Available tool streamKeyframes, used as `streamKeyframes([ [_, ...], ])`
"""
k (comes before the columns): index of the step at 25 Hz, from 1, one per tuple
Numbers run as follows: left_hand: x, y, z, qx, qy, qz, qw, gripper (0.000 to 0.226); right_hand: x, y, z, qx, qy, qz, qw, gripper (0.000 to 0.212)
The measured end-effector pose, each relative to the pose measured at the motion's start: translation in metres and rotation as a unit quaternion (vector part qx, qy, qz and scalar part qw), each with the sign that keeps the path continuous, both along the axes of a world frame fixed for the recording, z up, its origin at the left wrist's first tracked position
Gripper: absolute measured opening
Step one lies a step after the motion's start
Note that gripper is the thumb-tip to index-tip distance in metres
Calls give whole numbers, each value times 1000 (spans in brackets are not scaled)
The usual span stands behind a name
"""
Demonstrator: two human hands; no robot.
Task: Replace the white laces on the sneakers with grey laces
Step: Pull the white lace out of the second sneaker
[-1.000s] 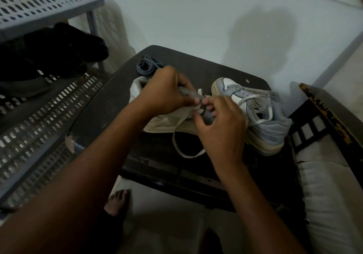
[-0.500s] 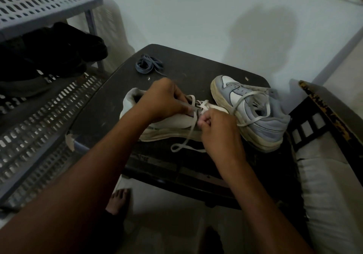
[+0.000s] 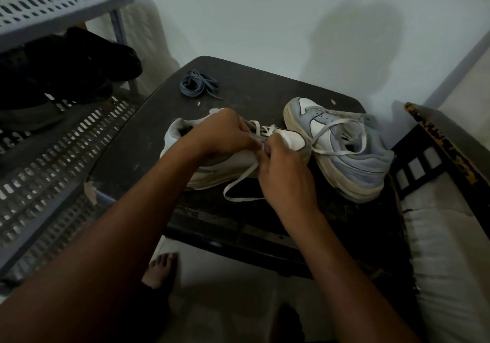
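Lying on its side on the dark desk (image 3: 265,96), the near sneaker (image 3: 212,167) has both hands on it. The left hand (image 3: 225,136) has its grip curled round the shoe's top by the lace holes. The right hand (image 3: 286,178) pinches the white lace (image 3: 238,183), which hangs in a loop to the desk. The other sneaker (image 3: 344,152) stands just beside, its white lace loose. Grey laces (image 3: 197,84) sit in a bundle at the far edge. A grey rack (image 3: 53,6) with dark shoes (image 3: 66,69) stands to the left.
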State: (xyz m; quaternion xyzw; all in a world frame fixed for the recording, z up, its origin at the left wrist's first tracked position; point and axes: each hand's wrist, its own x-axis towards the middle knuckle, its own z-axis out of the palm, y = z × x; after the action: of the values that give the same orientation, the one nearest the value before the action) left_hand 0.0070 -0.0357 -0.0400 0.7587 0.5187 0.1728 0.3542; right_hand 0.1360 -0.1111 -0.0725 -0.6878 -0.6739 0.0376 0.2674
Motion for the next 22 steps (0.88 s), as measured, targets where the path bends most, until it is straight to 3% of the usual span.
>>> streamKeyframes([
  [3, 3, -2, -3, -4, -42, 42, 998, 24, 5, -3, 6, -27, -26, 27, 999, 11],
  [5, 3, -4, -3, -1, -68, 70, 995, 22, 18, -8, 9, -126, -14, 59, 990, 19],
  [8, 4, -7, -1, -2, -70, 77, 995, 20, 42, -23, 15, -334, -72, 82, 936, 30],
  [10, 4, -7, 0, -12, -65, 78, 995, 19, 55, -31, 15, -413, -85, 68, 904, 32],
  [12, 4, -7, 1, -17, -63, 78, 995, 20, 60, -32, 12, -360, -42, 38, 931, 34],
  [14, 4, -8, 2, -19, -61, 81, 995, 21, 49, -27, 10, -240, 18, -1, 971, 36],
  [18, 6, -7, 3, -26, -52, 87, 995, 22, 19, 0, 6, -73, 27, -30, 996, 36],
  [20, 7, -9, 3, -26, -53, 86, 994, 20, 15, 9, 4, -53, 18, 0, 998, 33],
  [22, 7, -10, 1, -13, -62, 98, 993, 20, 19, 13, 8, -94, 36, 76, 992, 34],
])
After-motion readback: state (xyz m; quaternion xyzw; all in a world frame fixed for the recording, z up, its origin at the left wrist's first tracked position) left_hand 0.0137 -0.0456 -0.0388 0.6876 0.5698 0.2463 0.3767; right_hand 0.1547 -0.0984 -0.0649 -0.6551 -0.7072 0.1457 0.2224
